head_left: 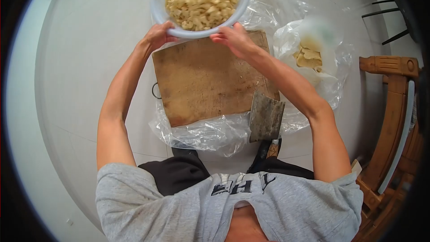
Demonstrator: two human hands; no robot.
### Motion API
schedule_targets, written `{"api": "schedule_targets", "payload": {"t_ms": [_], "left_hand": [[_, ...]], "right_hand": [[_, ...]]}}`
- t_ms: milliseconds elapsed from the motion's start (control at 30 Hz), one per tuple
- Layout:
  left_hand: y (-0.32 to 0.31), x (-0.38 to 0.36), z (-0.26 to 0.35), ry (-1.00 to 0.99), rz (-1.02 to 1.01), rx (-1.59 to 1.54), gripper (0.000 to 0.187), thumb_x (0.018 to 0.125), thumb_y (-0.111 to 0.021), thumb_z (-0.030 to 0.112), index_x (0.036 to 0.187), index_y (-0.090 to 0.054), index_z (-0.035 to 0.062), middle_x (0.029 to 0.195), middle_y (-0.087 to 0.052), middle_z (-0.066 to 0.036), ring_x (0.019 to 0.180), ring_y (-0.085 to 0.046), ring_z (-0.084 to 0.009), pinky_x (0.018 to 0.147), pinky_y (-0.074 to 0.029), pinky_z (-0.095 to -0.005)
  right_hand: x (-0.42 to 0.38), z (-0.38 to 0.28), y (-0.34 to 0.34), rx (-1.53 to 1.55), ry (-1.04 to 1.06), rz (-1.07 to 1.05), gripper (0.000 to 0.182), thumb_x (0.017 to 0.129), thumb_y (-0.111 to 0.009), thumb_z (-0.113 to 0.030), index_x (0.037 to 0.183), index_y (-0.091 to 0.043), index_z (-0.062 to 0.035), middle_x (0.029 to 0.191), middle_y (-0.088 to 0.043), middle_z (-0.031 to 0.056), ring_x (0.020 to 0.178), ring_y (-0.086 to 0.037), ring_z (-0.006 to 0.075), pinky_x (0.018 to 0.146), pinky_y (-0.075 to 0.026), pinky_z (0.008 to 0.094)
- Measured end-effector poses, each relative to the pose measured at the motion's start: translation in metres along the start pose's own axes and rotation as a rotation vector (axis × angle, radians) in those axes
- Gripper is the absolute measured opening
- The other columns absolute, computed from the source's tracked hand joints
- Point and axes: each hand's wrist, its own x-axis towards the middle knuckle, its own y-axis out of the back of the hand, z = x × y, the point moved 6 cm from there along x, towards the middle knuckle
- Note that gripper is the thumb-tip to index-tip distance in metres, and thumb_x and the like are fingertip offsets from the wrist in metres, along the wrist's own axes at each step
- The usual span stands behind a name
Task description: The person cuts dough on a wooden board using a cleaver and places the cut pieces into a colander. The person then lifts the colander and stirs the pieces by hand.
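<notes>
A pale plastic basin [245, 0] heaped with chopped yellowish pieces [201, 1] is at the far side of a wooden cutting board [210, 80]. My left hand [157, 36] grips the basin's near rim on the left, and my right hand [233, 39] grips it on the right. Some fingers are hidden by the rim. On the board's near right corner lies a cleaver [267, 117], its broad blade stained and its wooden handle [273, 149] pointing toward me. A few small crumbs dot the board's worn surface.
Clear plastic sheeting [201, 134] spreads under and around the board. To the right, a plastic bag [291, 36] has flat yellowish pieces [309, 57] on it. A wooden chair [389, 107] stands at the right edge, with dark metal legs [380, 12] behind it on the tiled floor [98, 40].
</notes>
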Motion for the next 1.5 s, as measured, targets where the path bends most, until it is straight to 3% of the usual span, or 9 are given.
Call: {"api": "schedule_targets", "payload": {"t_ms": [333, 433, 567, 833, 1000, 1133, 1200, 1267, 1500], "left_hand": [[-0.016, -0.005, 0.026, -0.055, 0.101, 0.120, 0.031, 0.083, -0.048, 0.017, 0.098, -0.049, -0.0108, 0.079, -0.062, -0.020, 0.059, -0.064, -0.0214, 0.051, -0.056, -0.0295], [0.017, 0.009, 0.014, -0.114, 0.164, 0.163, 0.031, 0.084, -0.048, 0.018, 0.097, -0.049, -0.0095, 0.074, -0.061, -0.019, 0.057, -0.063, -0.0213, 0.046, -0.054, -0.0289], [0.034, -0.002, -0.005, 0.068, 0.121, 0.099, 0.025, 0.085, -0.050, 0.018, 0.093, -0.052, -0.0055, 0.068, -0.059, -0.014, 0.050, -0.058, -0.0208, 0.037, -0.046, -0.0300], [-0.013, -0.027, 0.043, -0.230, 0.330, 0.343, 0.032, 0.080, -0.048, 0.007, 0.105, -0.038, -0.0095, 0.068, -0.059, -0.017, 0.040, -0.056, -0.0199, 0.028, -0.044, -0.0280], [-0.013, -0.020, 0.048, -0.212, 0.284, 0.404, 0.025, 0.080, -0.049, 0.009, 0.095, -0.048, -0.0115, 0.058, -0.057, -0.014, 0.037, -0.054, -0.0169, 0.026, -0.040, -0.0261], [-0.021, -0.022, 0.102, -0.186, 0.197, 0.312, 0.032, 0.082, -0.052, 0.021, 0.064, -0.058, -0.0045, 0.048, -0.053, -0.009, 0.033, -0.047, -0.0143, 0.030, -0.036, -0.0262], [-0.026, -0.030, 0.086, -0.265, 0.235, 0.346, 0.029, 0.083, -0.051, 0.019, 0.068, -0.058, -0.0053, 0.049, -0.055, -0.010, 0.036, -0.050, -0.0140, 0.032, -0.039, -0.0260], [-0.039, -0.044, 0.027, -0.112, 0.242, 0.338, 0.027, 0.085, -0.049, 0.017, 0.078, -0.056, -0.0084, 0.056, -0.058, -0.014, 0.037, -0.054, -0.0152, 0.030, -0.041, -0.0259], [-0.029, -0.016, 0.082, -0.113, 0.181, 0.061, 0.024, 0.086, -0.049, 0.013, 0.074, -0.054, -0.0079, 0.058, -0.057, -0.014, 0.038, -0.052, -0.0169, 0.029, -0.038, -0.0298]], "right_hand": [[0.005, -0.010, 0.043, -0.158, 0.003, 0.159, 0.025, 0.089, -0.049, -0.013, 0.099, -0.042, 0.0084, 0.080, -0.060, 0.0193, 0.065, -0.064, 0.0200, 0.053, -0.056, 0.0304], [0.000, -0.027, -0.005, -0.168, 0.123, 0.153, 0.023, 0.089, -0.050, -0.013, 0.096, -0.047, 0.0084, 0.078, -0.060, 0.0188, 0.060, -0.063, 0.0192, 0.049, -0.057, 0.0277], [-0.010, -0.055, -0.078, -0.392, 0.338, -0.060, 0.026, 0.089, -0.049, -0.014, 0.100, -0.047, 0.0100, 0.081, -0.061, 0.0193, 0.060, -0.064, 0.0188, 0.054, -0.059, 0.0278], [-0.025, 0.016, 0.030, -0.015, -0.109, -0.039, 0.025, 0.092, -0.047, -0.014, 0.105, -0.046, 0.0065, 0.094, -0.058, 0.0193, 0.077, -0.064, 0.0185, 0.068, -0.058, 0.0306], [-0.022, 0.006, 0.024, 0.050, -0.060, 0.062, 0.027, 0.091, -0.048, -0.016, 0.104, -0.046, 0.0073, 0.090, -0.059, 0.0172, 0.074, -0.064, 0.0198, 0.066, -0.057, 0.0322], [-0.006, -0.060, 0.032, 0.202, 0.094, 0.120, 0.028, 0.091, -0.046, -0.014, 0.107, -0.044, 0.0098, 0.090, -0.058, 0.0183, 0.073, -0.064, 0.0213, 0.062, -0.058, 0.0323], [-0.012, -0.043, 0.047, 0.030, -0.014, 0.078, 0.031, 0.091, -0.046, -0.014, 0.108, -0.043, 0.0116, 0.091, -0.058, 0.0189, 0.072, -0.064, 0.0215, 0.060, -0.059, 0.0324], [-0.015, -0.007, 0.059, -0.049, -0.036, 0.101, 0.031, 0.091, -0.047, -0.015, 0.106, -0.045, 0.0117, 0.088, -0.059, 0.0178, 0.070, -0.064, 0.0216, 0.057, -0.059, 0.0327], [0.010, -0.056, 0.043, -0.011, 0.053, 0.012, 0.028, 0.090, -0.052, -0.021, 0.097, -0.051, 0.0062, 0.083, -0.060, 0.0117, 0.069, -0.061, 0.0159, 0.064, -0.055, 0.0294]]}}
